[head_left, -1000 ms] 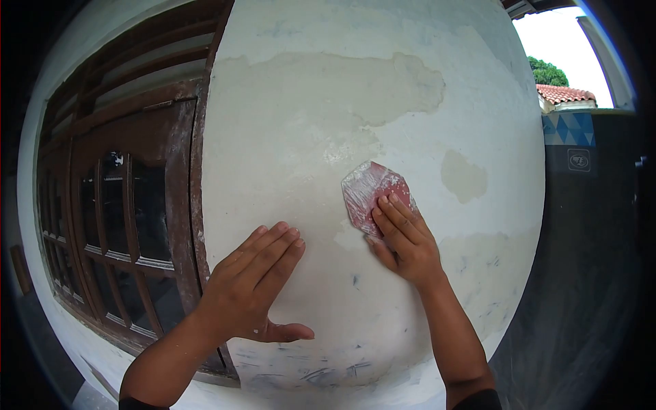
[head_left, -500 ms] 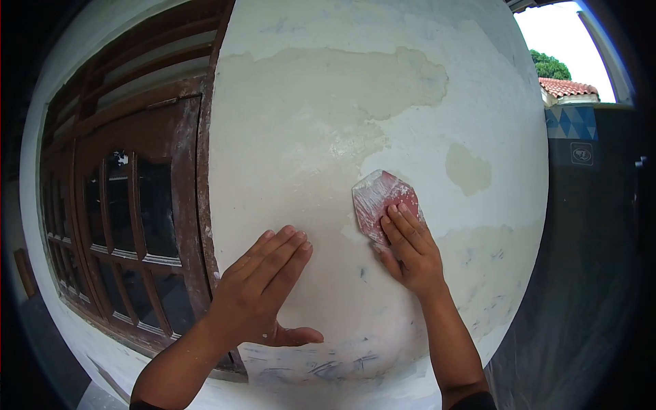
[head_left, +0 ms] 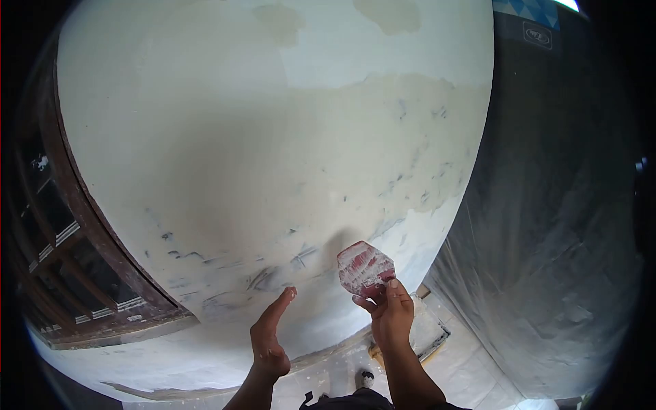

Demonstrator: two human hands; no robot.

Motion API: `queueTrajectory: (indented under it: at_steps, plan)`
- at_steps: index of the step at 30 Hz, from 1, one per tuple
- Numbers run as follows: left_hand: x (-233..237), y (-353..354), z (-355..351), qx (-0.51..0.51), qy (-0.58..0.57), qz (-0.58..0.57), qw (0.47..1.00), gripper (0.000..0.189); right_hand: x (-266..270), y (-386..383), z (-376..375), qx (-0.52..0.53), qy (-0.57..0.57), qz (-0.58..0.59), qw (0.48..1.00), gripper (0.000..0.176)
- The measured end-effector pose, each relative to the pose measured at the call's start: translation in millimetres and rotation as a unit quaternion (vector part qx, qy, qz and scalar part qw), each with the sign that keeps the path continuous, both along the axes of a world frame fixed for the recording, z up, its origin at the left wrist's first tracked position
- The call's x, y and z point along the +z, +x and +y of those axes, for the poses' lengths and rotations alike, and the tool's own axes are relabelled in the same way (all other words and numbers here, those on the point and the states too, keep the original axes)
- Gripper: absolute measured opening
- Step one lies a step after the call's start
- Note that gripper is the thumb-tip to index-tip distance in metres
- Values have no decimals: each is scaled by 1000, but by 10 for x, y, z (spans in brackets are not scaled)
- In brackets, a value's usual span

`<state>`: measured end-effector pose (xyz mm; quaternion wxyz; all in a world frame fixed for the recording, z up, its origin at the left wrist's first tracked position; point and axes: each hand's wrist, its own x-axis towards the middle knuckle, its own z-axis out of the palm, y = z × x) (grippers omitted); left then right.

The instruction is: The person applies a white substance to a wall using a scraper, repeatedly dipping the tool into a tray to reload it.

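My right hand (head_left: 393, 318) grips a flat red putty spreader (head_left: 365, 268) by its lower edge, thumb on the near face. White putty streaks cover the spreader's angular face, which is turned toward me and overlaps the lower wall (head_left: 225, 150) in this view. To the left, my left hand (head_left: 270, 336) is seen edge-on with its fingers stretched out and nothing in it. Its fingertips overlap the blue-grey scuff marks low on the wall. Beige damp-looking patches spread over the paler wall surface above both hands.
A dark brown wooden window (head_left: 89, 225) with glass panes borders the wall at left. Dark plastic sheeting (head_left: 547, 225) hangs at right. Below my right forearm, a shallow tray-like thing (head_left: 432, 335) lies on the light floor (head_left: 471, 365). A foot (head_left: 366, 378) shows at the bottom.
The view has tilted down to the lower wall and floor. My right hand has brought the spreader lower, its putty-smeared face now toward me. My left hand has lowered and turned edge-on.
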<state>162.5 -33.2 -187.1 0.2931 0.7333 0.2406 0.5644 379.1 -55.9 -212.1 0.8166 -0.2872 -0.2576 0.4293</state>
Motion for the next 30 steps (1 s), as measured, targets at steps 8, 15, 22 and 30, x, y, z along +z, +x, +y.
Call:
queueTrajectory:
  at_steps: [8, 15, 22, 30]
  plan:
    - [-914, 831, -355, -139, -263, -70, 952, 100, -498, 663, -603, 32, -124, 107, 986, 25]
    - [-1542, 1473, -340, -118, -373, -88, 916, 95, -862, 1714, -1097, -97, -170, 31, 980, 22]
    - [-2574, 2130, -643, -33, -502, -120, 856, 92, -1614, 3129, -1408, -96, -319, -120, 935, 20]
    - [-3848, 2958, -892, 71, -690, -169, 700, 89, -3476, 3919, -1303, 6, -491, -225, 841, 25]
